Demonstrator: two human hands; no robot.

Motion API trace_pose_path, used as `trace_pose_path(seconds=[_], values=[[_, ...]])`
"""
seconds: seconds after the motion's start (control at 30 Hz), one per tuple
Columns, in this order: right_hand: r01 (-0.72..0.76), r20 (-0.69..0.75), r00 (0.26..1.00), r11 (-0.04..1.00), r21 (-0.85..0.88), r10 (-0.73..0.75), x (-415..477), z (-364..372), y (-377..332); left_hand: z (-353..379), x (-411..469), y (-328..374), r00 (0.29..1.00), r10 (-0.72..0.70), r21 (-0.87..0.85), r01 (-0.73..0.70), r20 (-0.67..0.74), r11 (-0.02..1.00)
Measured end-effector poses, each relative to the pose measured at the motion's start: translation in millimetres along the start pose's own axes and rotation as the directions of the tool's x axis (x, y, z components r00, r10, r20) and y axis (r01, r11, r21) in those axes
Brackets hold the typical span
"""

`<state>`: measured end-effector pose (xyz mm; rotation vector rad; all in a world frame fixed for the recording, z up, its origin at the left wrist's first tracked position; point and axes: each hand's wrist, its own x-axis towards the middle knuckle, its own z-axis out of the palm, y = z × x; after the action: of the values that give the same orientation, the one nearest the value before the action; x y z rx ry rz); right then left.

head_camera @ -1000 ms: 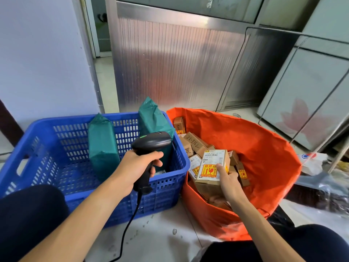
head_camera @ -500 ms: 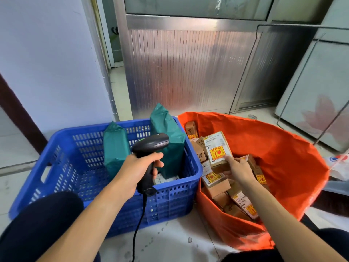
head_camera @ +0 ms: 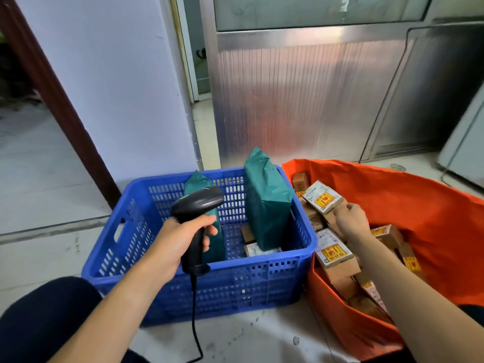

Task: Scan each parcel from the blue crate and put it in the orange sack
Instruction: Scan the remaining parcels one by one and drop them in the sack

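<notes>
One blue crate (head_camera: 235,284) holds two green parcels (head_camera: 267,203) and two small boxes (head_camera: 262,250). One orange sack (head_camera: 419,205) holds at least eight cardboard boxes (head_camera: 332,254). There is one black scanner (head_camera: 196,205).

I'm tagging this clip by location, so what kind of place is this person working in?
Probably a small courier or parcel-sorting room: the left hand holds a handheld barcode scanner, a blue crate holds green mailer bags, and an orange sack holds labelled cardboard boxes.
</notes>
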<state>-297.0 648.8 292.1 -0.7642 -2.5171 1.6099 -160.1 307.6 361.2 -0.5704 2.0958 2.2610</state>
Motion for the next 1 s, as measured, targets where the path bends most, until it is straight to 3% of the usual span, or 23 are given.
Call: trace_pose_path(seconds=[0.27, 0.37, 0.53, 0.8, 1.0], values=[[0.194, 0.037, 0.981, 0.979, -0.062, -0.191, -29, 11, -23, -45, -13, 5, 0.995, -0.003, 0.026, 0.006, -0.096, 1.000], [0.244, 0.134, 0.962, 0.969, -0.047, -0.236, -37, 33, -32, -66, -18, 19, 0.992, 0.037, 0.035, -0.033, -0.123, 0.999], [0.319, 0.318, 0.902, 0.947, -0.033, -0.292, -54, 74, -53, -98, -32, 42, 0.979, 0.098, 0.077, -0.086, -0.177, 0.993], [0.532, 0.551, 0.747, 0.831, -0.160, -0.372, -58, 129, -79, -125, -29, 19, 0.983, 0.034, 0.193, 0.001, -0.180, 0.981], [0.626, 0.683, 0.672, 0.713, -0.315, -0.287, -48, 161, -68, -127, -8, -5, 0.984, -0.039, 0.176, 0.071, -0.174, 0.982]])
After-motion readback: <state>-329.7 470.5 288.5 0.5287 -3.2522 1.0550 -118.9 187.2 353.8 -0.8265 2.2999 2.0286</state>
